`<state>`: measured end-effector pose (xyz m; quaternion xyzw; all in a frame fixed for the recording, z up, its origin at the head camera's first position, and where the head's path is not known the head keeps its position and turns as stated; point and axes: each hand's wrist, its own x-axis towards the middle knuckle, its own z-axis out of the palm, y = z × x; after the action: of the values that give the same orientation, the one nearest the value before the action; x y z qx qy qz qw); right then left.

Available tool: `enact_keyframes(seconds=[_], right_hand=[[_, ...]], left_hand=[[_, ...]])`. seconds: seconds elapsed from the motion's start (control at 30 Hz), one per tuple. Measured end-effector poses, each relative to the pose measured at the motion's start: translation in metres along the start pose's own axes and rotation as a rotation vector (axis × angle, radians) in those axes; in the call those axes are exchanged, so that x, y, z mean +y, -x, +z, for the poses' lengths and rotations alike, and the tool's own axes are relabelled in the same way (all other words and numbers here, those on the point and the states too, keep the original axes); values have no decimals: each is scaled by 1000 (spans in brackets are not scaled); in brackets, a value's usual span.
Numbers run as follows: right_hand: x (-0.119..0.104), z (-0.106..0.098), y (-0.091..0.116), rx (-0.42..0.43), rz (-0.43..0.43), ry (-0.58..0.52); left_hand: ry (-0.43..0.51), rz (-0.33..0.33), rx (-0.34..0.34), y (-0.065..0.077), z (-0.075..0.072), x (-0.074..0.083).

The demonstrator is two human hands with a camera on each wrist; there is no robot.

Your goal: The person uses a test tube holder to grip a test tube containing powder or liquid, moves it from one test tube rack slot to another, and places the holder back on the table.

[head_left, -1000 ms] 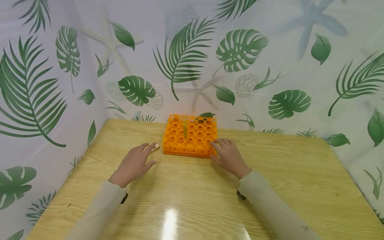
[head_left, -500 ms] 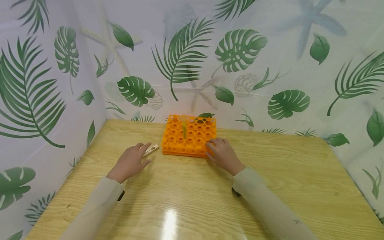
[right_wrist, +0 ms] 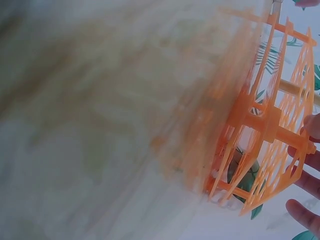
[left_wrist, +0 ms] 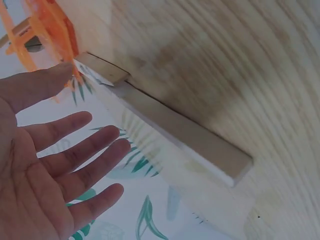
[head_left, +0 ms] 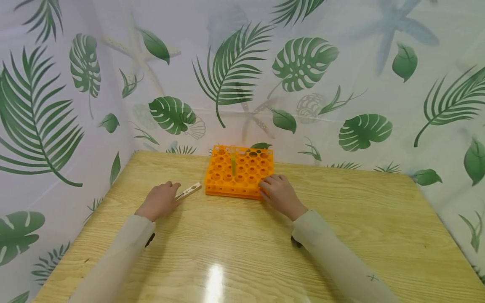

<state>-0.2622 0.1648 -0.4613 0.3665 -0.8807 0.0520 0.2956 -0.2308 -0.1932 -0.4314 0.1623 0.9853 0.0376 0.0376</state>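
Observation:
On the left of the table lies a wooden test tube holder [head_left: 191,190], its forked end toward the orange rack. My left hand [head_left: 159,201] is over the holder's near end in the head view. In the left wrist view the fingers are extended and apart, the thumb [left_wrist: 40,87] close to one end of the holder [left_wrist: 182,135]. My right hand [head_left: 282,195] holds the front right corner of the orange test tube rack [head_left: 227,190], with fingers at its top edge and thumb at the front. One glass test tube [head_left: 233,162] with yellowish contents stands upright in the rack.
The wood-grain table [head_left: 235,240] spreads out in front of both arms. Behind it hangs a white leaf-print cloth [head_left: 322,101], close to the back of the rack. The cloth also runs along the left side.
The left hand has drawn back toward the left, uncovering more of the test tube holder, and its fingers have drawn in. The right hand has moved slightly left onto the rack's corner.

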Motion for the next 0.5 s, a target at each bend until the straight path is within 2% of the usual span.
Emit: enact_keyframes(seconds=[0.2,0.33,0.5], right_hand=[[0,1,0,0,-2,-15],[0,1,-1,17,-13,-29],[0,2,-2,-8,-14,-20]], left_hand=[[21,-24,-37,-4,5,-10],[36,-41,-72,-4,5,-13],[51,-51,-106,-4,7,-14]])
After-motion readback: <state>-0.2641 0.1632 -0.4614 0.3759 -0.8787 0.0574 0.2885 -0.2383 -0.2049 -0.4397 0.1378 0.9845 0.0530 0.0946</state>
